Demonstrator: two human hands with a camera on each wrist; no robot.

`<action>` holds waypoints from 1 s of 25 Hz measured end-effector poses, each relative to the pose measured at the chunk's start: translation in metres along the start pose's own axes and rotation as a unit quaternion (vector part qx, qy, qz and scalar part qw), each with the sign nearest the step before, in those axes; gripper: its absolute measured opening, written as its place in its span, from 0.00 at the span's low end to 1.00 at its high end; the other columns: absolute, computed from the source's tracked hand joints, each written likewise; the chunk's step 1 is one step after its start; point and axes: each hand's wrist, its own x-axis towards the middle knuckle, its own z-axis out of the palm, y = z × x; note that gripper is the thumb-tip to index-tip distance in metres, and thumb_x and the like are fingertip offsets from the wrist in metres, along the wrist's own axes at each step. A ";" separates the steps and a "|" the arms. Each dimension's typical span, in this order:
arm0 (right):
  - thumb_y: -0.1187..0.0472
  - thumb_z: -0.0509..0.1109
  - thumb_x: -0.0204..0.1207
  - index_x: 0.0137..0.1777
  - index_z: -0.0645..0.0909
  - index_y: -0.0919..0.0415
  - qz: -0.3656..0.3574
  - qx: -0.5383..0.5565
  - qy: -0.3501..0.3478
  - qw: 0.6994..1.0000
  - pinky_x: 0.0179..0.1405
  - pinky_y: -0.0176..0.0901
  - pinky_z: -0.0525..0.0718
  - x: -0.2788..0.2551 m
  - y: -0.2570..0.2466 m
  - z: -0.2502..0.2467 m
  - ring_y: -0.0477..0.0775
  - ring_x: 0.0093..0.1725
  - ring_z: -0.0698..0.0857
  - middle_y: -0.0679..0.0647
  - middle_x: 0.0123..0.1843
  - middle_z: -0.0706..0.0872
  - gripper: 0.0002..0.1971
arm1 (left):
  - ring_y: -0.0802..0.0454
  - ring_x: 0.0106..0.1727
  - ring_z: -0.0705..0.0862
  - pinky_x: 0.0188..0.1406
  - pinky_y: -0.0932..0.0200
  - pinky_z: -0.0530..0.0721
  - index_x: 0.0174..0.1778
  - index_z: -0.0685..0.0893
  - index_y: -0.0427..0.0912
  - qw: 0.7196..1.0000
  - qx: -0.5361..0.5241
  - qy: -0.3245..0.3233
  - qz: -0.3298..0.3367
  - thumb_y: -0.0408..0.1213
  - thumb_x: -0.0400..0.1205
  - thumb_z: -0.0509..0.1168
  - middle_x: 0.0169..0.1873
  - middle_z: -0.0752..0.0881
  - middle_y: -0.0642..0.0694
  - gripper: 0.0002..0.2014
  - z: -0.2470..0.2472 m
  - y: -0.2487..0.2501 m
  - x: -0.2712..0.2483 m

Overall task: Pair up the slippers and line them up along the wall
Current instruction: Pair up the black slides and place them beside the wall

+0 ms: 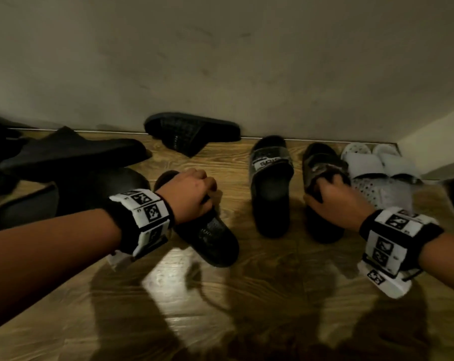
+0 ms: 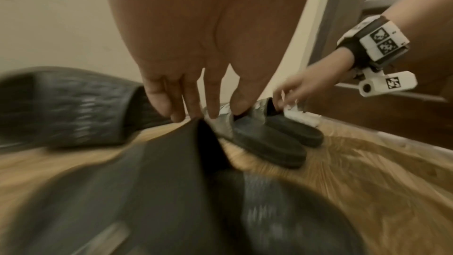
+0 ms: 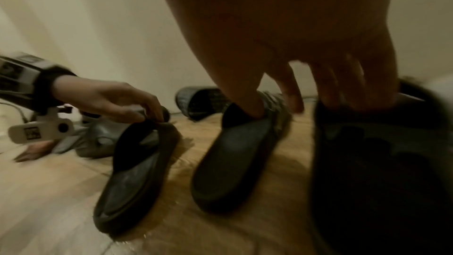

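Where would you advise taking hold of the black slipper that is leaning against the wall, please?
I would grip the black slipper by its strap, coming from the front, the room side. It stands on its edge against the wall, so the strap opening faces outward and downward; fingers could hook under the band. The far side is blocked by the wall.

The left hand point(image 1: 188, 194) covers the strap of a black slide point(image 1: 205, 230), so its grip is partly hidden there; the left wrist view smears that slide point(image 2: 171, 191) into a blur. The right hand point(image 1: 335, 201) hides the middle of another slide point(image 1: 322, 194). Dark footwear point(image 1: 1, 152) at the floor's left edge is cut off and too dark to make out.
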 end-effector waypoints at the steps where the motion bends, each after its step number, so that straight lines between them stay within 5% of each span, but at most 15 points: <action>1: 0.39 0.60 0.81 0.74 0.67 0.63 0.026 0.005 -0.054 0.998 0.66 0.59 0.78 -0.001 0.008 0.003 0.74 0.69 0.76 0.72 0.76 0.66 0.31 | 0.40 0.63 0.79 0.63 0.50 0.77 0.68 0.76 0.46 1.000 -0.009 0.009 0.008 0.49 0.79 0.60 0.60 0.81 0.40 0.22 0.001 0.007 0.012; 3: 0.36 0.59 0.80 0.80 0.61 0.61 0.032 0.023 -0.128 0.991 0.72 0.55 0.74 0.002 0.021 0.011 0.70 0.76 0.70 0.68 0.82 0.61 0.37 | 0.37 0.63 0.79 0.64 0.49 0.77 0.71 0.73 0.48 0.999 -0.038 0.013 0.011 0.50 0.79 0.59 0.61 0.82 0.38 0.23 0.003 0.023 0.040; 6: 0.34 0.59 0.78 0.85 0.53 0.60 -0.014 0.015 -0.144 0.989 0.83 0.56 0.59 0.008 0.038 0.020 0.66 0.85 0.56 0.63 0.87 0.52 0.43 | 0.33 0.67 0.78 0.67 0.46 0.78 0.78 0.66 0.53 0.996 -0.083 -0.027 -0.007 0.49 0.78 0.61 0.64 0.80 0.33 0.29 0.009 0.047 0.082; 11: 0.32 0.58 0.77 0.86 0.46 0.53 -0.026 0.043 -0.164 0.985 0.83 0.58 0.49 0.030 0.055 0.025 0.66 0.86 0.43 0.55 0.88 0.41 0.44 | 0.37 0.72 0.77 0.71 0.44 0.76 0.79 0.63 0.50 0.986 -0.153 -0.052 0.036 0.49 0.75 0.62 0.74 0.76 0.39 0.34 0.018 0.067 0.109; 14: 0.32 0.54 0.79 0.86 0.49 0.56 -0.037 0.018 -0.157 0.987 0.84 0.60 0.53 0.037 0.059 0.029 0.68 0.86 0.48 0.60 0.88 0.46 0.43 | 0.37 0.73 0.75 0.72 0.41 0.75 0.81 0.55 0.48 0.981 -0.166 -0.092 0.047 0.50 0.72 0.60 0.78 0.70 0.39 0.40 0.022 0.084 0.115; 17: 0.36 0.53 0.82 0.83 0.57 0.60 -0.043 -0.045 -0.112 0.992 0.79 0.62 0.65 0.032 0.062 0.028 0.68 0.81 0.63 0.65 0.83 0.61 0.37 | 0.35 0.76 0.73 0.74 0.41 0.72 0.83 0.49 0.41 0.984 -0.141 -0.098 0.039 0.45 0.77 0.62 0.81 0.62 0.36 0.40 0.022 0.099 0.114; 20: 0.42 0.56 0.82 0.72 0.73 0.59 -0.091 -0.075 -0.015 0.993 0.62 0.59 0.80 0.017 0.042 0.015 0.66 0.65 0.79 0.63 0.67 0.78 0.27 | 0.36 0.76 0.70 0.75 0.42 0.70 0.82 0.56 0.41 0.991 -0.111 -0.076 0.011 0.44 0.79 0.59 0.79 0.66 0.36 0.35 0.013 0.100 0.096; 22: 0.41 0.57 0.81 0.65 0.77 0.57 -0.132 -0.087 0.030 0.987 0.53 0.53 0.80 0.005 0.012 0.003 0.63 0.59 0.80 0.59 0.59 0.81 0.23 | 0.36 0.72 0.73 0.71 0.43 0.73 0.78 0.65 0.42 0.996 -0.070 -0.047 0.013 0.44 0.80 0.59 0.73 0.72 0.36 0.29 0.007 0.088 0.067; 25: 0.40 0.57 0.81 0.64 0.77 0.55 -0.201 -0.107 0.040 0.973 0.55 0.52 0.76 -0.012 -0.042 -0.008 0.60 0.60 0.79 0.57 0.59 0.82 0.23 | 0.36 0.68 0.76 0.68 0.44 0.76 0.74 0.70 0.43 0.999 -0.012 -0.039 0.009 0.45 0.80 0.60 0.68 0.75 0.37 0.26 -0.007 0.043 0.013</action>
